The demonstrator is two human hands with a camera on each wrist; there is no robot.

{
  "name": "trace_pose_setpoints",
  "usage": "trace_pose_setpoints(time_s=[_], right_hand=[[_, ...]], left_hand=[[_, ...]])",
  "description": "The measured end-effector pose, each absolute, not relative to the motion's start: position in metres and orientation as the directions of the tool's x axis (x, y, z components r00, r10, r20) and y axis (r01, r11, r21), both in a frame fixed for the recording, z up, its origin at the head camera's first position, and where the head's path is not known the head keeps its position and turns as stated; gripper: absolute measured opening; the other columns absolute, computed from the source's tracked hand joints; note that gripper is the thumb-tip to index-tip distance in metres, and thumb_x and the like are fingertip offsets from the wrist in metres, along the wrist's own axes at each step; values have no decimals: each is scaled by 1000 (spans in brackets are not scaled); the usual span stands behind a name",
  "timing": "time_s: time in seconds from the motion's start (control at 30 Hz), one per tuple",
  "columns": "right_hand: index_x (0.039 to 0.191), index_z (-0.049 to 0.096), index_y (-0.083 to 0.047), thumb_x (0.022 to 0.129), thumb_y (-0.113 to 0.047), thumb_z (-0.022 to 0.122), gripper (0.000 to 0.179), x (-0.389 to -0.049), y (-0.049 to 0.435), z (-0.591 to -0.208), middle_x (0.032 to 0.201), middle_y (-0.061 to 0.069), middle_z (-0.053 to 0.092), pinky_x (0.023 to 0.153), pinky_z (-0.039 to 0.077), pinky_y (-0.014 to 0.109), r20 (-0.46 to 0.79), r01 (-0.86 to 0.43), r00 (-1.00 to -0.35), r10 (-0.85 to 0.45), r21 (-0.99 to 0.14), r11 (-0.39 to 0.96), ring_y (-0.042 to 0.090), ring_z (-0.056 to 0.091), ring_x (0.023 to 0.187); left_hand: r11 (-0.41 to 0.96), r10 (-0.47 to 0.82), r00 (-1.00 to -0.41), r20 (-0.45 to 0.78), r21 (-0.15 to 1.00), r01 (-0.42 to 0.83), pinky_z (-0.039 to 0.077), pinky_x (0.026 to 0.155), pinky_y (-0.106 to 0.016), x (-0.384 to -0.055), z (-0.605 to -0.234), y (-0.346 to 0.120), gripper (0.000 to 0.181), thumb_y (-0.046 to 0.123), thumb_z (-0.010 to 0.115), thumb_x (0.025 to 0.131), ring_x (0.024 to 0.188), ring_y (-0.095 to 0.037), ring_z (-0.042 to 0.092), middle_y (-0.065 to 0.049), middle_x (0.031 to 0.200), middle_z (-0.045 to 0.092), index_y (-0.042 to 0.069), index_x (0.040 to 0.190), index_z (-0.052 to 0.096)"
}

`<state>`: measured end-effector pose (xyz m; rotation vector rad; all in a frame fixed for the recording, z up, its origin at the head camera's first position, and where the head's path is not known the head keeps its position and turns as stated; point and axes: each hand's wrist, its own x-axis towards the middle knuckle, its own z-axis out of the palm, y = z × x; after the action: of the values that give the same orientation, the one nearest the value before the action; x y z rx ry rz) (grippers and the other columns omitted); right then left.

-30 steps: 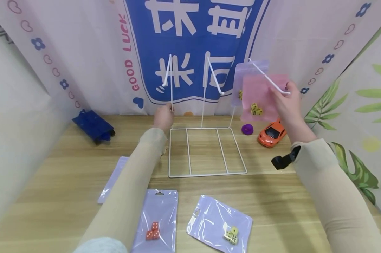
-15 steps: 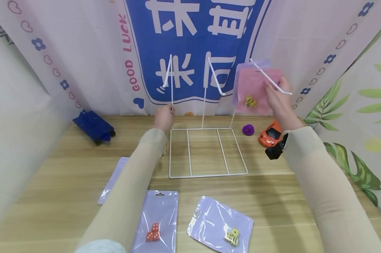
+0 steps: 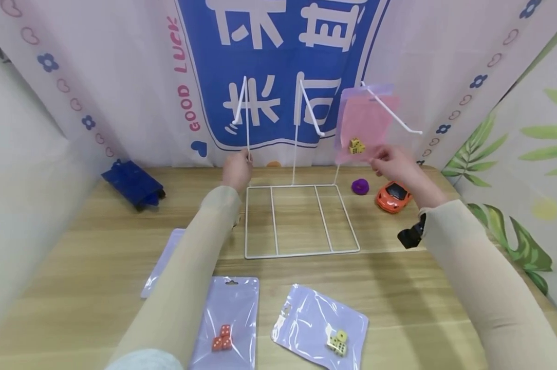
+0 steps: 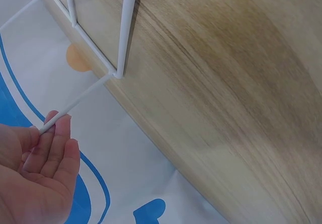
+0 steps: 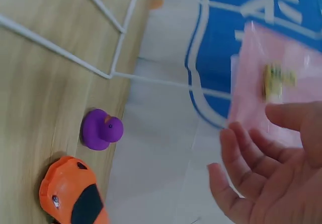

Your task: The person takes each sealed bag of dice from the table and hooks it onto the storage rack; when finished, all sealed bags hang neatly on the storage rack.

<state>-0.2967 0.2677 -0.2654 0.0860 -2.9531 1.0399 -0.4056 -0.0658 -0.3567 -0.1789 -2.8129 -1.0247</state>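
left hand (image 3: 236,170) is pinching, likely bracing, the rack (image 3: 301,254); below its right hook (image 3: 391,111), the spread right hand (image 3: 397,164) should be nudging the pink bag (image 3: 367,119) gently.

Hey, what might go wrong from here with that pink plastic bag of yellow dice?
The pink plastic bag could slip and drop, perhaps near the purple toy duck. And if the left hand, pinching an upright of the white wire rack, lets go, the rack might tip.
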Motion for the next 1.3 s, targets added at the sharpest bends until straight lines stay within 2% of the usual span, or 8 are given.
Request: trace_pose_setpoints(time_s=[0.13,0.3,0.5,0.6,0.8,1.0,1.17,1.3], right_hand=[[99,55,5,89,-11,55,19,-281,249,-274,88,17,58,64,49,36,17,-196,-976,-217,-502,842,24,55,73],[92,59,-4,87,-24,62,21,-251,211,-283,80,4,60,63,48,33,-72,-329,-929,-363,-288,899,17,56,70],[93,60,-9,82,-36,66,30,-213,167,-297,75,-2,57,58,45,28,-170,-471,-845,-507,-214,856,13,53,66],[101,59,-8,77,-44,69,45,-193,154,-313,83,2,61,62,47,30,-225,-489,-822,-522,-189,852,15,56,71],[114,52,-8,60,-60,72,78,-162,146,-346,89,3,57,67,49,33,-313,-529,-792,-525,-79,845,19,56,75],[124,48,-12,56,-64,72,89,-151,147,-361,101,8,58,70,49,38,-350,-556,-773,-528,-25,831,23,57,84],[132,43,-12,57,-59,75,94,-149,148,-366,104,10,57,74,49,39,-363,-549,-769,-527,-50,835,25,57,86],[134,41,-12,59,-48,79,91,-149,150,-366,107,11,57,78,48,38,-386,-516,-766,-514,-108,850,25,57,90]], left_hand=[[754,61,-983,174,637,160,47,67,-32,-405,-358,-66,9,2,45,92,75,-22,54,-9,84,58,6,92,53],[756,57,-982,182,635,162,47,67,-32,-405,-358,-65,9,2,45,91,75,-23,55,-9,84,59,7,91,53],[761,60,-981,183,628,164,47,69,-33,-407,-358,-67,9,2,45,91,77,-23,55,-9,85,58,5,92,53],[761,59,-980,190,627,167,47,68,-33,-408,-358,-67,9,2,45,91,76,-23,55,-9,84,58,5,91,53],[775,70,-977,201,606,180,47,68,-33,-410,-360,-66,11,2,44,92,75,-23,54,-10,83,59,3,93,55],[771,74,-979,192,611,178,47,70,-33,-411,-358,-65,12,3,44,92,77,-23,54,-9,84,58,3,95,55],[756,77,-985,155,635,159,47,71,-33,-409,-356,-65,10,3,43,93,79,-23,54,-10,86,57,6,93,53],[758,77,-985,152,633,157,47,71,-33,-406,-356,-65,11,2,42,92,78,-23,54,-10,86,57,4,94,53]])
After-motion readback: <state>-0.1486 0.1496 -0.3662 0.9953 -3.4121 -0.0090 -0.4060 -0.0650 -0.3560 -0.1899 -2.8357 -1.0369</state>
